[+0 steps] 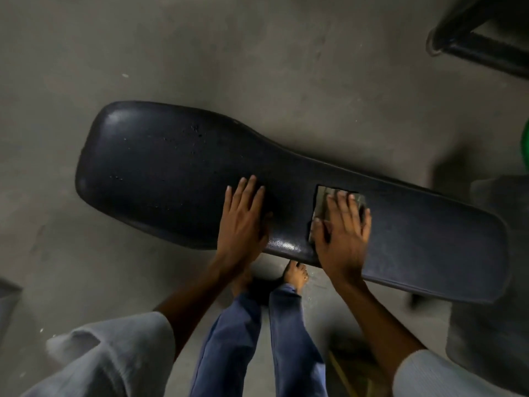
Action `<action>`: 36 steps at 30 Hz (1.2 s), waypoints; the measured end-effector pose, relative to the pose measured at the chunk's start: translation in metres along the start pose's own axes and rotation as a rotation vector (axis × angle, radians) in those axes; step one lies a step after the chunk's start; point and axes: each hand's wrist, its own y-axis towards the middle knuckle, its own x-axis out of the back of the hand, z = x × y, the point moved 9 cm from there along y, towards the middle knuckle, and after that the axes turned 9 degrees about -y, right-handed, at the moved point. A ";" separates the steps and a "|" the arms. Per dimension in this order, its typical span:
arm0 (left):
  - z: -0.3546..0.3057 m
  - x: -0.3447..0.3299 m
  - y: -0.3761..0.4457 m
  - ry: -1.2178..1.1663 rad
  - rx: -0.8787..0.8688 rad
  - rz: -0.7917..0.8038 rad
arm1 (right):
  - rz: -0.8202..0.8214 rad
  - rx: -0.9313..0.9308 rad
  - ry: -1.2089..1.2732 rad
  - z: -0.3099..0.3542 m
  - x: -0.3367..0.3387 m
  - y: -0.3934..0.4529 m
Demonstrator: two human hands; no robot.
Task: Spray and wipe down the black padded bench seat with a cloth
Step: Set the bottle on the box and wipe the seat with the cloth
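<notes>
The black padded bench seat (160, 173) lies across the view, wide at the left and narrowing toward the right. My left hand (243, 222) rests flat on its near middle, fingers spread, holding nothing. My right hand (343, 233) presses flat on a small folded grey cloth (322, 200) on the seat's narrower part, covering most of the cloth. No spray bottle is in view.
Grey concrete floor (257, 53) surrounds the bench. My bare feet (296, 275) and blue trousers stand at its near edge. A black metal frame (481, 44) sits at top right, a green object (526, 147) at the right edge, a grey block (486, 339) lower right.
</notes>
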 end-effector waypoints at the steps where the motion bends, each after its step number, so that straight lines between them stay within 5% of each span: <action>1: 0.003 -0.005 0.003 0.016 -0.018 -0.022 | -0.016 -0.034 -0.005 -0.004 -0.005 0.000; 6: 0.013 -0.019 0.007 0.077 -0.043 -0.105 | -0.059 -0.010 0.026 0.019 -0.019 -0.014; 12: 0.022 -0.007 0.009 0.065 -0.053 -0.212 | -0.010 0.332 -0.110 0.097 -0.034 0.003; 20: 0.030 0.002 0.012 0.141 0.001 -0.248 | -0.048 0.042 -0.140 0.067 -0.024 0.047; 28: 0.064 0.018 0.006 0.171 0.097 -0.309 | 0.038 0.467 -0.074 0.170 -0.035 0.063; 36: 0.080 0.037 0.001 0.184 0.240 -0.420 | 0.008 0.261 -0.104 0.133 -0.024 0.058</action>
